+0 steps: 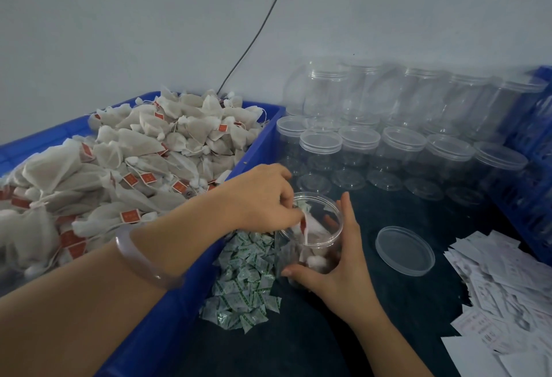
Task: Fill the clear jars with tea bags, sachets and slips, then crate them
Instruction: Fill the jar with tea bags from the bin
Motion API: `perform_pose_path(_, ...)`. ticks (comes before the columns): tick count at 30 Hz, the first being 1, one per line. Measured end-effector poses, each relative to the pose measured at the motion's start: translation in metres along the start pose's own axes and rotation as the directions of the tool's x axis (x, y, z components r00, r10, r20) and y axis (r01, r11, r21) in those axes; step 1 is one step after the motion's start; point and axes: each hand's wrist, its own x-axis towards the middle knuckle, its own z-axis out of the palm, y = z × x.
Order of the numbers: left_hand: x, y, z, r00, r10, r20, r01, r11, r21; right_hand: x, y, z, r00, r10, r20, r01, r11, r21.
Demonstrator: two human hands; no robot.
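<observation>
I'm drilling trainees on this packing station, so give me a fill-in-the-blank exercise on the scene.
1. The right hand steadies the open jar; its ___ lies on the table beside it.
2. The left hand holds a ___ at the jar's mouth.
3. The loose tea bags fill a ___ crate.
Missing: lid; tea bag; blue.

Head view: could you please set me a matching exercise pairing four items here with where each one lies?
1 tea bags
2 sachets
3 slips
4 loose lid

A flat on the table, right of the open jar
B heaped in the blue bin
C spread at the table's right edge
D piled against the bin's outer wall

Pairs: 1-B, 2-D, 3-C, 4-A
</observation>
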Motion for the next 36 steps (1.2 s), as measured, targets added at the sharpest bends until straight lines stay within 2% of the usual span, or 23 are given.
perform_pose_path(3,-0.002,0.000,-0.002,0.999,0.024,0.027,-0.025,1.000,0.017,0.000,-0.002,0.000,1.000,0.022,0.014,-0.022,0.999,0.032)
perform_pose_path(7,-0.002,0.009,0.003,0.991,0.122,-0.060,-0.125,0.991,-0.046,-0.001,0.000,-0.001,1.000,-0.002,0.007,0.001,0.998,0.056)
perform_pose_path(11,-0.002,0.014,0.008,0.987,0.107,0.118,-0.111,0.993,0.034,-0.001,0.002,-0.001,1.000,0.007,0.009,-0.007,0.997,0.070)
perform_pose_path(12,0.000,0.013,0.007,0.988,0.101,0.114,-0.105,0.994,0.029,-0.001,0.001,-0.001,1.000,0.006,0.011,-0.007,0.997,0.072)
perform_pose_path(13,0.003,0.010,0.001,0.995,0.095,0.038,-0.095,0.995,0.006,-0.002,0.001,-0.001,1.000,0.006,0.015,-0.008,0.997,0.079)
perform_pose_path(14,0.007,0.003,-0.007,0.992,0.068,-0.109,-0.071,0.997,-0.022,-0.002,0.000,-0.001,1.000,0.012,0.017,-0.014,0.996,0.088)
perform_pose_path(15,0.010,-0.009,-0.017,0.958,0.012,-0.287,-0.021,0.999,-0.028,-0.002,-0.001,-0.001,1.000,0.023,0.016,-0.024,0.995,0.096)
perform_pose_path(16,0.012,-0.026,-0.027,0.898,-0.067,-0.436,0.080,0.997,0.011,-0.002,-0.001,-0.001,0.999,0.033,0.014,-0.034,0.994,0.103)
perform_pose_path(17,0.012,-0.048,-0.036,0.835,-0.160,-0.526,0.246,0.964,0.097,-0.003,-0.002,-0.001,0.999,0.042,0.012,-0.043,0.993,0.108)
perform_pose_path(18,0.009,-0.072,-0.042,0.792,-0.276,-0.544,0.439,0.877,0.194,-0.003,-0.002,-0.002,0.999,0.049,0.012,-0.050,0.993,0.108)
perform_pose_path(19,0.004,-0.096,-0.046,0.753,-0.430,-0.498,0.602,0.756,0.258,-0.003,-0.002,-0.002,0.998,0.053,0.013,-0.055,0.993,0.107)
perform_pose_path(21,-0.007,-0.131,-0.048,0.630,-0.693,-0.351,0.777,0.558,0.293,-0.003,-0.001,-0.003,0.998,0.057,0.016,-0.058,0.992,0.107)
perform_pose_path(22,-0.010,-0.142,-0.049,0.584,-0.748,-0.316,0.809,0.508,0.294,-0.003,0.000,-0.002,0.998,0.059,0.017,-0.060,0.993,0.104)
perform_pose_path(23,-0.010,-0.152,-0.050,0.568,-0.757,-0.322,0.821,0.494,0.287,-0.003,0.000,-0.002,0.998,0.061,0.018,-0.063,0.994,0.094)
perform_pose_path(26,-0.010,-0.164,-0.052,0.551,-0.725,-0.414,0.830,0.530,0.176,-0.003,0.001,-0.002,0.999,0.049,0.010,-0.050,0.997,0.066)
perform_pose_path(32,-0.013,-0.163,-0.045,0.526,-0.697,-0.488,0.850,0.452,0.271,-0.003,0.002,-0.003,0.999,0.049,0.015,-0.050,0.997,0.067)
perform_pose_path(34,-0.012,-0.161,-0.046,0.540,-0.693,-0.478,0.842,0.443,0.309,-0.003,0.002,-0.004,0.999,0.050,0.014,-0.050,0.997,0.065)
perform_pose_path(36,-0.012,-0.161,-0.046,0.579,-0.673,-0.460,0.815,0.495,0.303,-0.003,0.002,-0.004,0.999,0.053,0.012,-0.054,0.996,0.066)
